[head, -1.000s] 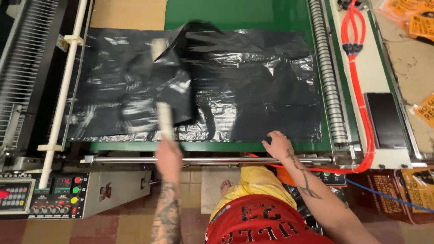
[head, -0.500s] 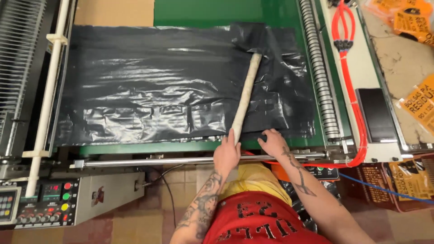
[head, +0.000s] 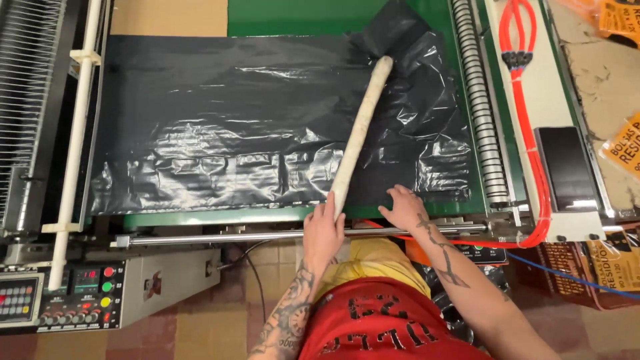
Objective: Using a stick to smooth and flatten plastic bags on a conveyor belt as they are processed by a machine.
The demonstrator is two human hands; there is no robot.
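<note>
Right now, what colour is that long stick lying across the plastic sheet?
Off-white, a pale cream stick lying on glossy black plastic sheet, clearest in the head view.

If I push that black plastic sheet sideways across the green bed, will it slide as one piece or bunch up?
Probably bunches: the black plastic sheet is thin, glossy and already wrinkled. It looks light, so the stick in the left hand likely drags it. The right hand pressing its edge may help.

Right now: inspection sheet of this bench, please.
Surface: green machine bed, mostly covered.
Job's things: black plastic sheeting spread flat, wrinkled; pale stick lying diagonally across it.
Clutter: orange printed bags at right edge.
Grips: left hand holds the stick's near end; right hand flat on the sheeting edge.
Cables: orange hoses along right side; blue cable below.
Surroundings: control panel lower left, tiled floor.
</note>
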